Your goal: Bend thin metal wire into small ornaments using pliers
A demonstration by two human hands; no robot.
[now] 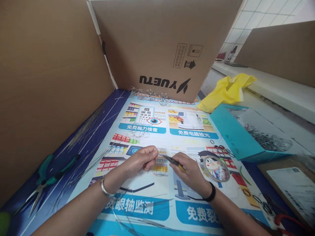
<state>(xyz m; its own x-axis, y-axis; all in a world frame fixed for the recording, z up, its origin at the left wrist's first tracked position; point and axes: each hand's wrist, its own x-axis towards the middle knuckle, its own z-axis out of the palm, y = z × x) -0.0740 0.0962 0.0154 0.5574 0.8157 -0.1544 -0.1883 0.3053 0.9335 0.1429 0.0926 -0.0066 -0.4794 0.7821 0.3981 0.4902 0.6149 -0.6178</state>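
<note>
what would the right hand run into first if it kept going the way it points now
Most likely the left hand: the right hand aims its pliers leftward at the thin wire pinched there, though depth is hard to judge.

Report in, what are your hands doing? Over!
Left hand pinching thin wire. Right hand holding small pliers, tips at the wire. Loose wires scattered on poster mat; green pliers lying far left, apart.

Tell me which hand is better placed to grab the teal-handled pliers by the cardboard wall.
Likely left. The left hand, pinching a wire, sits nearer the teal-handled pliers; the right hand already grips small pliers.
</note>
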